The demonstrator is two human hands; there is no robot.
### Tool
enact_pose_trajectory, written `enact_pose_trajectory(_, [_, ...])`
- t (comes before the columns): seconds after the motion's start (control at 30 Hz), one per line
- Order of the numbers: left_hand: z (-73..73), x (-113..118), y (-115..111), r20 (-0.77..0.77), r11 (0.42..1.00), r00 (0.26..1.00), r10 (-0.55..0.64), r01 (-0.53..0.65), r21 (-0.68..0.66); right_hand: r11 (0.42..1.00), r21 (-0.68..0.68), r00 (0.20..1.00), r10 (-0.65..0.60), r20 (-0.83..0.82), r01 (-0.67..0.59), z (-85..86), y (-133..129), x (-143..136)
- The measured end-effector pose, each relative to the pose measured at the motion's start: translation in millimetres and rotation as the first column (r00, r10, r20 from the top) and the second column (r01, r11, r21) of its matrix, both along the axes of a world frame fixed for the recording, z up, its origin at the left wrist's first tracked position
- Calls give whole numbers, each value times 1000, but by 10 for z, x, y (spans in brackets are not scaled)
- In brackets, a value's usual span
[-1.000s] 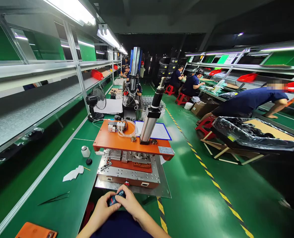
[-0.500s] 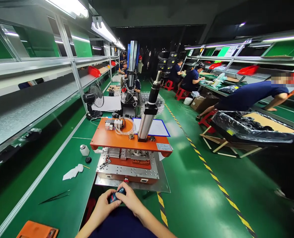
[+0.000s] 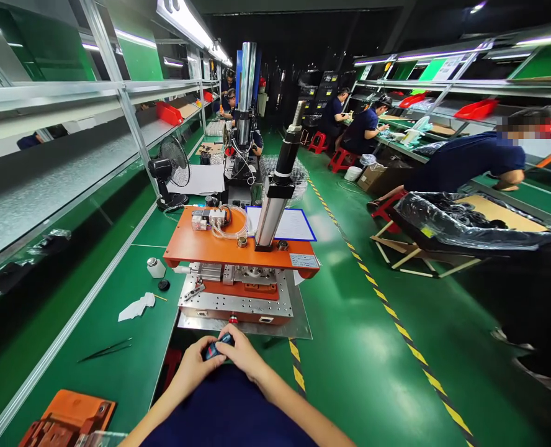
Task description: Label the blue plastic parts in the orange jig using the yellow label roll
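Gripped a small dark-blue device (image 3: 214, 348) between left hand (image 3: 194, 362) and right hand (image 3: 241, 352), low in the centre of the frame, just below the orange press (image 3: 205, 245). Seemed mid-handling, perhaps turning it; for the next move, probably called for a steady two-handed hold.

The view has tipped down, bringing more of the orange fixture (image 3: 77, 408) into sight.

The writing on the white label (image 3: 302, 261) of the orange machine (image 3: 201, 248) is too small to read. So is the blue-edged paper (image 3: 296, 223).
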State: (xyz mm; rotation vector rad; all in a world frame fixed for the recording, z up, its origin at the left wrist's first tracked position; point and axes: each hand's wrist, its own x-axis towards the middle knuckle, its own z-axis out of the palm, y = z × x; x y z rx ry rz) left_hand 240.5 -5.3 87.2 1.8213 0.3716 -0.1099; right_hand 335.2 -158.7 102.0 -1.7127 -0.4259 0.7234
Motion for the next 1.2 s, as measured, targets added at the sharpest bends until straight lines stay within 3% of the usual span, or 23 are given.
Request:
enact_pose_trajectory(0.8, [50, 15, -48, -7, 1000, 1000, -25, 25, 17, 1000, -13, 999, 12, -39, -12, 1, -37, 13])
enact_pose_trajectory(1.2, [-40, 30, -47, 9, 999, 1000, -29, 28, 20, 1000, -17, 999, 1, -48, -2, -22, -39, 12])
